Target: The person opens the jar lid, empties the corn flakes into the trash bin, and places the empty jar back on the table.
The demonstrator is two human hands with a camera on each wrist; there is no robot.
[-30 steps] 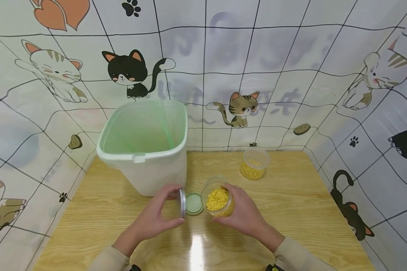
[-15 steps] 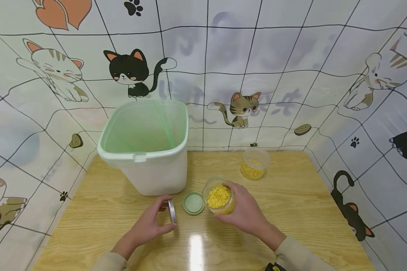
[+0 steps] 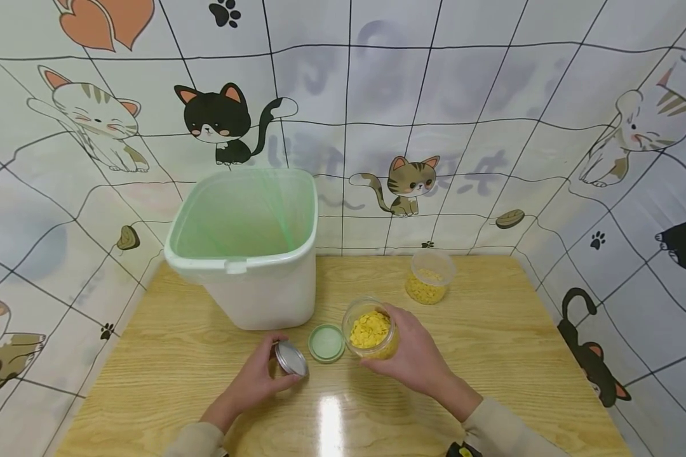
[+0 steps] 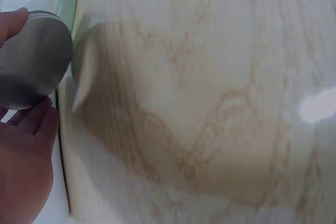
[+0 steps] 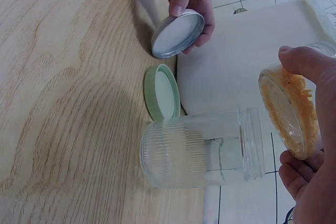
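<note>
My left hand (image 3: 250, 381) holds a round silver metal lid (image 3: 293, 359) by its edge, fingers at the far side and thumb at the near side. The lid is tilted, low in front of the bin. My right hand (image 3: 416, 358) grips a clear plastic jar (image 5: 287, 114) filled with yellow flakes (image 3: 369, 329). Below that jar, an uncovered ribbed glass jar (image 5: 199, 148) stands upright on the table; in the head view it is mostly hidden. A pale green lid (image 3: 326, 343) lies between the two hands, beside the glass jar.
A large white bin (image 3: 263, 289) with a pale green inside stands at the back left. Behind my right hand is another clear tub (image 3: 429, 279) holding yellow flakes. Cat-print cloth walls (image 3: 469, 82) enclose the wooden table (image 3: 491, 355).
My left hand has moved left and toward me with the silver lid, then turned the lid from edge-on to tilted face-up. The right hand and its jar have barely moved.
</note>
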